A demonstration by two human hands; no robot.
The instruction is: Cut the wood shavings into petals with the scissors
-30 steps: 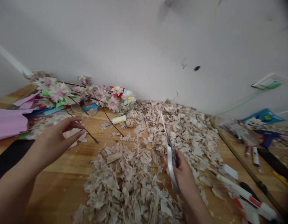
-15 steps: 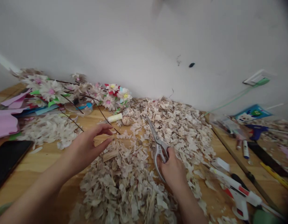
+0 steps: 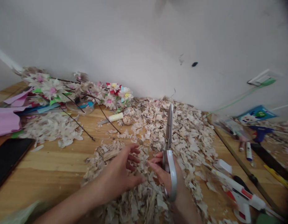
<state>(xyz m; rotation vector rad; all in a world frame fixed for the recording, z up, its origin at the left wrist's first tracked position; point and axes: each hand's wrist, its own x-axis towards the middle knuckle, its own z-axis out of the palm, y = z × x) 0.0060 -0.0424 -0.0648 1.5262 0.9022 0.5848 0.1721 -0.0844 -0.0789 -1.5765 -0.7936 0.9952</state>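
My right hand (image 3: 181,183) holds metal scissors (image 3: 169,127), their blades pointing up and looking closed, with one grey handle loop hanging over the hand. The thumb and fingertips of that hand come together in front of the handles; whether anything small is between them I cannot tell. My left hand (image 3: 119,174) is open with curled, spread fingers, just left of the right fingertips. Beneath both hands lies a near heap of dry, papery pale flakes (image 3: 136,202), like garlic skins. Behind it spreads a larger pile of flakes (image 3: 190,133) against the wall.
Handmade flowers on dark stems (image 3: 54,90) lie at the back left, near pink sheets (image 3: 6,121) and a black phone (image 3: 12,158). Two garlic bulbs (image 3: 128,120) sit beside a pale-handled knife (image 3: 116,117). To the right are a white glue gun (image 3: 241,189) and a blue one (image 3: 260,132).
My left hand has moved right and nearer, over the heap. My right hand has turned the scissors upright and brought its fingertips forward. The view has shifted slightly.
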